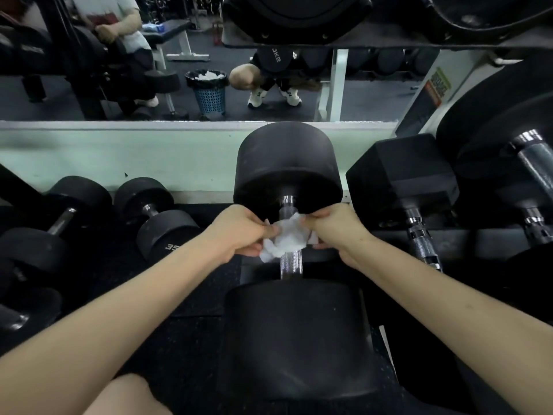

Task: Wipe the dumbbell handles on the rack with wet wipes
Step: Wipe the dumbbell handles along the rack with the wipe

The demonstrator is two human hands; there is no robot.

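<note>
A large black round dumbbell (287, 163) lies end-on in front of me on the low rack. Its chrome handle (291, 268) runs between the two heads. A crumpled white wet wipe (287, 236) is wrapped over the upper part of the handle. My left hand (239, 230) pinches the wipe's left side. My right hand (336, 227) pinches its right side, fingers curled against the handle. The part of the handle under the wipe is hidden.
A black hex dumbbell (404, 178) and another round one (508, 151) lie to the right. Smaller round dumbbells (158, 217) sit on the floor at the left. A mirror behind shows a blue waste basket (209, 91), a bench and a seated person.
</note>
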